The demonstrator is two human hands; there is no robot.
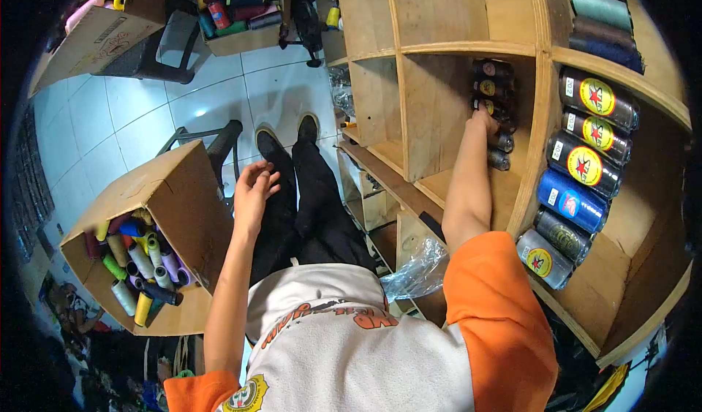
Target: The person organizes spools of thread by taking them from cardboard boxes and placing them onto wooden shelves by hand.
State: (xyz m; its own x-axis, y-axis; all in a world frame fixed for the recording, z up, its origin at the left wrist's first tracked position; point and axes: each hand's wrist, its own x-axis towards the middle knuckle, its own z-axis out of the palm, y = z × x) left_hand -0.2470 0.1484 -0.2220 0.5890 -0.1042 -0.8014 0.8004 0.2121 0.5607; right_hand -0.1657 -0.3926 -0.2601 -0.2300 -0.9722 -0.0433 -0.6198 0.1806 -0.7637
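Note:
My right hand (482,122) reaches deep into a middle compartment of the wooden shelf and closes on a dark thread spool (494,108) in a row there. Other dark spools lie in the same row, one with a round label (488,87) above my hand and a plain-ended one (499,160) below it. Part of the fingers is hidden among the spools. My left hand (254,187) hangs over the floor near my shoes, fingers loosely bent and apart, holding nothing. Left of it stands an open cardboard box (164,193) of coloured spools (142,258).
The wooden shelf (542,119) fills the right side; its nearest compartment holds labelled spools (585,167). More spool boxes (121,43) stand at upper left. A dark stool (223,145) is behind the near box. Clear plastic wrap (420,269) lies beside my right hip.

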